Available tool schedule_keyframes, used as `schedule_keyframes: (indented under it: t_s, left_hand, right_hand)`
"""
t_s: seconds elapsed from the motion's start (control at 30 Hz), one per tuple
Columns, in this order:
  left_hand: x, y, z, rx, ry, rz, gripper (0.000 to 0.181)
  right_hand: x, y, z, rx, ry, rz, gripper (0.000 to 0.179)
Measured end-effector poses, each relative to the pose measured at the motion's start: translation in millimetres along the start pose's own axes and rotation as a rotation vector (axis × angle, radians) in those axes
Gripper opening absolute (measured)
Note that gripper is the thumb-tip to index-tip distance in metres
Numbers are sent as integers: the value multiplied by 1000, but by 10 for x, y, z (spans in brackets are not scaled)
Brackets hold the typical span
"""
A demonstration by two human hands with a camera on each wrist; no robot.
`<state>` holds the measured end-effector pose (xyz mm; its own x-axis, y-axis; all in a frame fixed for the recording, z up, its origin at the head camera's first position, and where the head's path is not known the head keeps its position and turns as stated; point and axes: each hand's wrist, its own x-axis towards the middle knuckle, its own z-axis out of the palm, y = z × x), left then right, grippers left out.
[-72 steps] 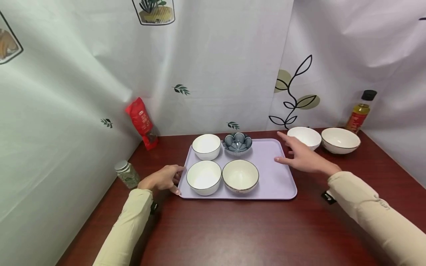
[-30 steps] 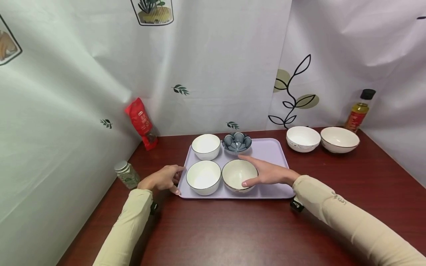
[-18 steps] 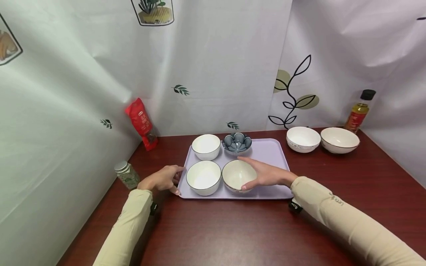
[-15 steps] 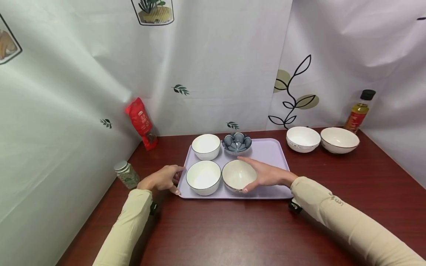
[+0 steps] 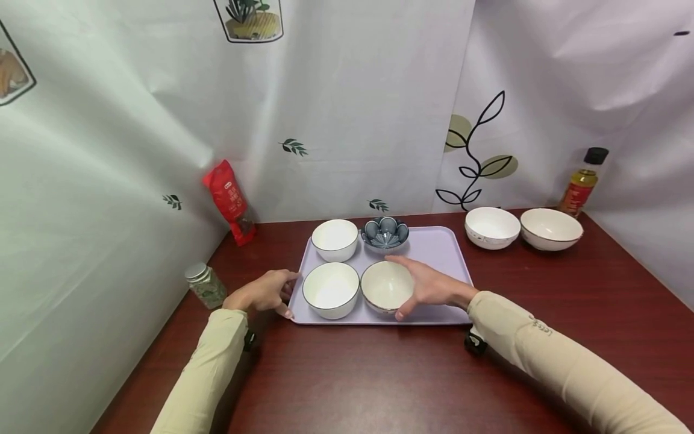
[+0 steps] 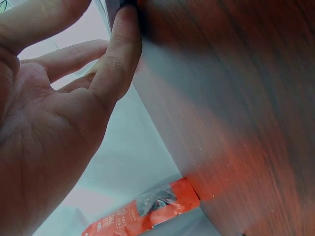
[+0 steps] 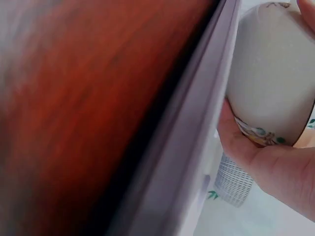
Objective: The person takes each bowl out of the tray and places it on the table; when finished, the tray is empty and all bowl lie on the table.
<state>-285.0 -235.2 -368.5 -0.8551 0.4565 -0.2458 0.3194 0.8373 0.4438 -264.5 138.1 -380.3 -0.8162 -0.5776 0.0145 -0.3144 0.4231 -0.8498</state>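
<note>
A lavender tray (image 5: 439,253) carries two white dark-rimmed bowls, one at the back (image 5: 335,241) and one in front (image 5: 331,292), plus a dark blue petal-shaped bowl (image 5: 385,235) and a cream bowl (image 5: 384,289). My right hand (image 5: 434,286) holds the cream bowl from its right side, thumb in front and fingers behind. In the right wrist view the hand (image 7: 261,157) curves round that bowl's outer wall (image 7: 270,64), which has a floral band. At the tray's left edge my left hand (image 5: 268,292) grips the rim near the front corner; some fingertips are hidden.
Two more white bowls, one nearer (image 5: 492,229) and one farther right (image 5: 550,230), stand right of the tray. An oil bottle (image 5: 582,184) is in the back right corner. A spice jar (image 5: 207,286) and a red packet (image 5: 230,202) stand at the left, by the cloth wall.
My right hand has moved left from beside the tray's right edge to the cream bowl, and its thumb has shifted down the bowl's front. The left hand stays at the tray's edge.
</note>
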Motion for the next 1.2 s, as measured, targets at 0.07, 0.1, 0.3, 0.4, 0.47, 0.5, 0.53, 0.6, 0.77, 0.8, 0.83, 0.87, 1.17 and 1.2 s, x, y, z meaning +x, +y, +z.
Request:
schedule_keyframes:
  t_s: [0.07, 0.1, 0.3, 0.4, 0.47, 0.5, 0.53, 0.6, 0.77, 0.8, 0.83, 0.87, 1.17, 1.2]
  left_hand:
    - [2, -1, 3, -4, -5, 0, 91]
    - [5, -3, 7, -6, -6, -2, 91]
    - [4, 5, 21, 9, -11, -32, 93]
    - [4, 9, 20, 19, -12, -38, 94]
    - [5, 9, 19, 21, -13, -38, 94]
    - [5, 9, 19, 22, -13, -38, 94]
    - [5, 10, 17, 24, -13, -37, 94]
    - [6, 10, 15, 24, -15, -34, 94]
    - [4, 10, 10, 14, -13, -33, 94]
    - [2, 9, 9, 14, -12, -30, 94]
    - [1, 10, 9, 10, -11, -34, 94]
    - [0, 11, 9, 10, -11, -33, 94]
    - [7, 22, 2, 6, -8, -44, 92]
    - [9, 21, 2, 4, -8, -45, 92]
  right_hand:
    - [-6, -1, 11, 23, 20, 8, 123]
    - [-8, 1, 15, 30, 27, 10, 122]
    - [-24, 12, -2, 30, 40, 10, 120]
    - [-50, 18, -39, 27, 37, 9, 118]
    - [-78, 22, -77, 30, 34, 8, 117]
    - [-93, 28, -100, 32, 33, 6, 117]
    - [-109, 33, -128, 34, 33, 2, 116]
    - [-149, 43, -193, 33, 35, -6, 115]
    - [-281, 72, -398, -42, 69, -3, 112]
    - [-317, 79, -444, -64, 78, 3, 112]
    - [-353, 88, -489, -84, 89, 10, 112]
    - [-391, 96, -534, -104, 99, 18, 112]
    - [-773, 260, -870, -186, 187, 39, 108]
    - [-815, 282, -899, -186, 195, 42, 107]
